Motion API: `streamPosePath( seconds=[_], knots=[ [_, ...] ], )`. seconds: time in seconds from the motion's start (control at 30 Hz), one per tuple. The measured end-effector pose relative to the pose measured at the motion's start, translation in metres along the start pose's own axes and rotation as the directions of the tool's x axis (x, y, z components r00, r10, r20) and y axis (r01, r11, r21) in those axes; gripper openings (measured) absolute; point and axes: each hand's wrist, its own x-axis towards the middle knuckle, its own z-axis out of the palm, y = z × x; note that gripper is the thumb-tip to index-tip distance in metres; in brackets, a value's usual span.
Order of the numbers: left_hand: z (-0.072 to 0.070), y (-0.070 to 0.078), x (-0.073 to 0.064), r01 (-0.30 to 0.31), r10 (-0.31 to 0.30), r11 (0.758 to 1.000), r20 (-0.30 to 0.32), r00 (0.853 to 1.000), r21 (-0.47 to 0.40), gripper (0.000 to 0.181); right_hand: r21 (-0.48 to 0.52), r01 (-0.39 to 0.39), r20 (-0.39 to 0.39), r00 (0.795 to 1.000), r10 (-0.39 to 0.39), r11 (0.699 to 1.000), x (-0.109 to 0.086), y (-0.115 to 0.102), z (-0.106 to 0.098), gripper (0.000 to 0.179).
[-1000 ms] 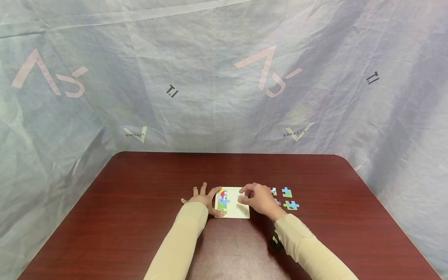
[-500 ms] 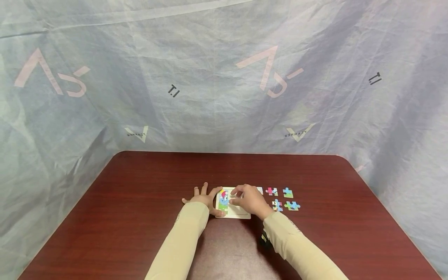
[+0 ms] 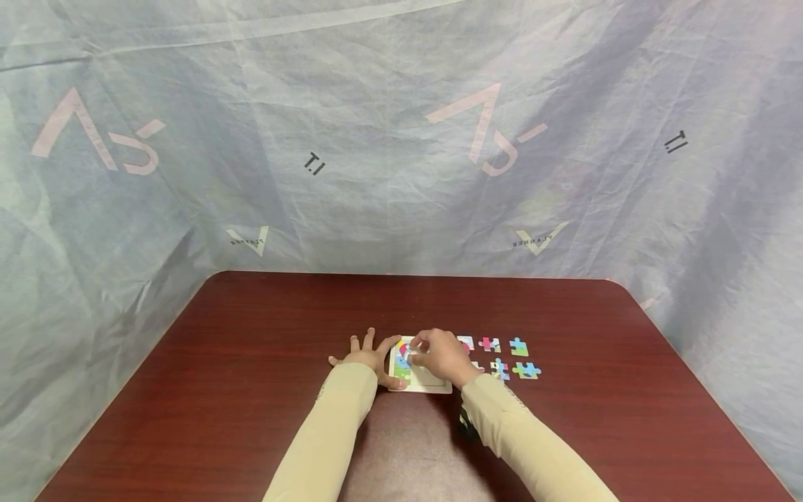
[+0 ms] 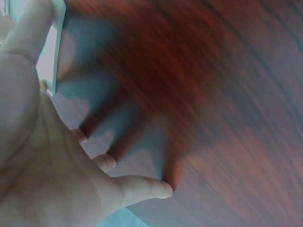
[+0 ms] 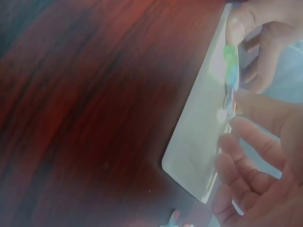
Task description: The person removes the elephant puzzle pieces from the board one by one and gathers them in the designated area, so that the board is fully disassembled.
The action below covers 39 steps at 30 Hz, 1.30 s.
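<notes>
A pale puzzle tray (image 3: pixel 431 385) lies on the table, with colourful jigsaw pieces along its left side and bare board to their right. My left hand (image 3: pixel 365 359) spreads its fingers at the tray's left end, the thumb resting on the near corner and the index finger at the far one. Over the filled column my right hand (image 3: pixel 442 355) reaches in from the right. In the right wrist view its thumb and index finger pinch a small puzzle piece (image 5: pixel 229 101), which sits slightly raised at the tray surface and is mostly hidden by the fingers.
Right of the tray lie several loose puzzle pieces, among them a blue and green one (image 3: pixel 526 370), a pink one (image 3: pixel 489 344) and a small green one (image 3: pixel 518 346). A grey cloth (image 3: pixel 389 139) hangs behind the dark red table (image 3: pixel 282 307).
My right hand has moved left across the tray to the filled column, uncovering more of the loose pieces. The left hand stays at the tray's left end.
</notes>
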Motion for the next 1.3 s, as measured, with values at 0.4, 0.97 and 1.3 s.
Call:
streamPosePath(
  seconds=[0.4, 0.97, 1.3],
  knots=[
    [0.013, -0.009, 0.019, 0.003, -0.003, 1.0, -0.008, 1.0, 0.017, 0.096, -0.1, -0.012, -0.013, 1.0, 0.011, 0.995, 0.004, -0.003, 0.008, 0.019],
    [0.012, -0.006, 0.016, 0.007, -0.007, 1.0, -0.019, 1.0, 0.001, 0.099, -0.134, -0.064, 0.007, 0.998, 0.065, 0.989, 0.008, -0.008, 0.006, 0.019],
    [0.008, -0.004, 0.016, 0.02, -0.02, 1.0, 0.004, 1.0, 0.007, 0.102, -0.125, -0.084, 0.016, 0.996, 0.087, 0.989, 0.011, -0.012, 0.005, 0.018]
  ],
)
